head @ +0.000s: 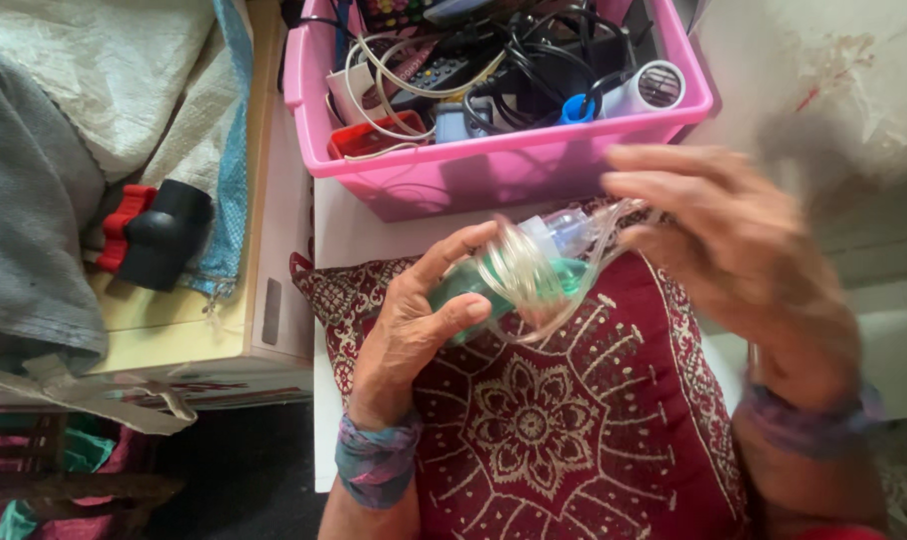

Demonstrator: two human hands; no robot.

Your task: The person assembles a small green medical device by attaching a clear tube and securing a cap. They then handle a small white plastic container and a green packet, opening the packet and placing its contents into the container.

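Note:
My left hand [414, 320] grips a green translucent breathing mask with coiled clear tubing [519, 270], held above a dark red cushion [544, 420] with a pale embroidered pattern. My right hand [739, 255], blurred by motion, has its fingers spread and touches the clear tubing at the right end of the bundle. Both wrists show patterned sleeve cuffs.
A pink plastic bin [494, 170] full of cables, remote controls and a white tube stands just beyond the cushion. To the left a black and red pipe valve [154, 235] lies on a pale wooden shelf beside woven sacks and grey cloth. A white wall is at the right.

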